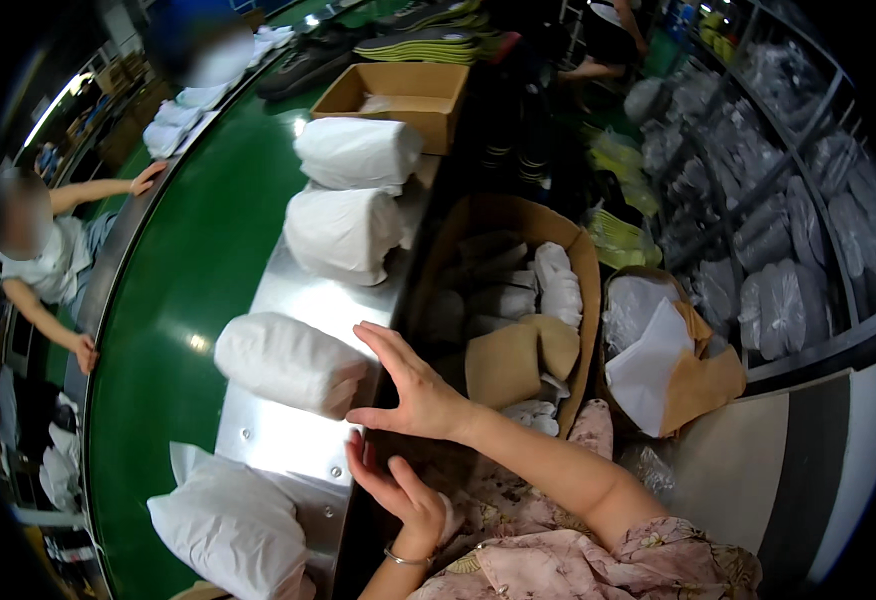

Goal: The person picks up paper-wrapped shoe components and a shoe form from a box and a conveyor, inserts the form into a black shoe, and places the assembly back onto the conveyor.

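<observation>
A white paper-wrapped bundle (288, 362) lies on a shiny metal ledge (283, 448) beside the green belt. My right hand (423, 397) is at its near right end, fingers stretched and thumb apart; I cannot tell whether the fingertips touch the paper. Just below hovers my left hand (413, 500), palm turned up and fingers spread, with a bangle at the wrist. Neither hand holds anything. Closer to me on the left rests another white wrapped bundle (233, 525), its paper end sticking up. Two more, a farther bundle (343, 235) and the farthest bundle (358, 152), sit up the ledge.
An open cardboard box (393, 92) stands past the bundles, near stacked dark shoe soles (423, 45). Right of the ledge, a large carton (585, 300) holds wrapped pieces and brown paper. A rack (788, 150) bears bagged goods. Across the green belt (173, 290), another person (53, 250) leans on its edge.
</observation>
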A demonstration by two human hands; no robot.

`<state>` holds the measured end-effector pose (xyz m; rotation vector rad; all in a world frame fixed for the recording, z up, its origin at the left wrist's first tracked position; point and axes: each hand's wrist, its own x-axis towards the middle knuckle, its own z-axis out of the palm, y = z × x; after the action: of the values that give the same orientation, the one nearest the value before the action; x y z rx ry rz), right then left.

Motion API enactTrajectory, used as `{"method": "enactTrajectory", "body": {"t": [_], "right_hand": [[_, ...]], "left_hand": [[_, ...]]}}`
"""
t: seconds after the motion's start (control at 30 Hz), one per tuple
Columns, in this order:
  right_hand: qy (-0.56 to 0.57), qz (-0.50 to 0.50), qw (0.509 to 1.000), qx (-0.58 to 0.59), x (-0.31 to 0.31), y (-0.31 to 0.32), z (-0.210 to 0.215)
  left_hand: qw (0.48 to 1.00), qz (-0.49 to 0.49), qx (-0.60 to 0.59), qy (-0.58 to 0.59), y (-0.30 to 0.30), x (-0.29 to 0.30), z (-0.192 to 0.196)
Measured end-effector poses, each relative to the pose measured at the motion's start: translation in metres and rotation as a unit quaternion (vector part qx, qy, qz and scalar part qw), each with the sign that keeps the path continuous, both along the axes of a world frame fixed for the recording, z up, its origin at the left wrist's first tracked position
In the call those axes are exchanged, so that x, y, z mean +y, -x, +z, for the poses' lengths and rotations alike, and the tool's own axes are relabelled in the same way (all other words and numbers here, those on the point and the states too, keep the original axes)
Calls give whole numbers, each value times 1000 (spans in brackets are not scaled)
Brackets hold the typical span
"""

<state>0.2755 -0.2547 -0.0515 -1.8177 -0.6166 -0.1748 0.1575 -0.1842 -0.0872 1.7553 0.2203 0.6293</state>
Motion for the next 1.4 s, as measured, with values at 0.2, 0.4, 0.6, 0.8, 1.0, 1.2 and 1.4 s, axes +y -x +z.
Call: {"method": "enactTrajectory", "body": {"t": [0.2,0.4,0.6,0.8,1.0,1.2,1.4], "right_hand": [[-63,-172,977,105,-95,-15,-73],[155,-244,942,172,-222,-65,-170],[385,-229,891,80,-303,-192,-259],[609,-81,788,20,-325,-279,-327],[637,-11,771,-5,-343,-309,-395],[647,51,759,45,-347,-317,-387],[594,3,799,99,-333,-313,-251]], "left_hand": [[983,-167,79,-18,-14,-46,-37],[972,-160,163,-46,-70,-60,-82],[962,-108,247,48,-98,-75,-112],[957,-79,278,-22,-117,-68,-134],[944,-94,314,-24,-126,-59,-159],[935,-94,342,-3,-137,-62,-159],[958,-69,277,12,-133,-58,-168]]}}
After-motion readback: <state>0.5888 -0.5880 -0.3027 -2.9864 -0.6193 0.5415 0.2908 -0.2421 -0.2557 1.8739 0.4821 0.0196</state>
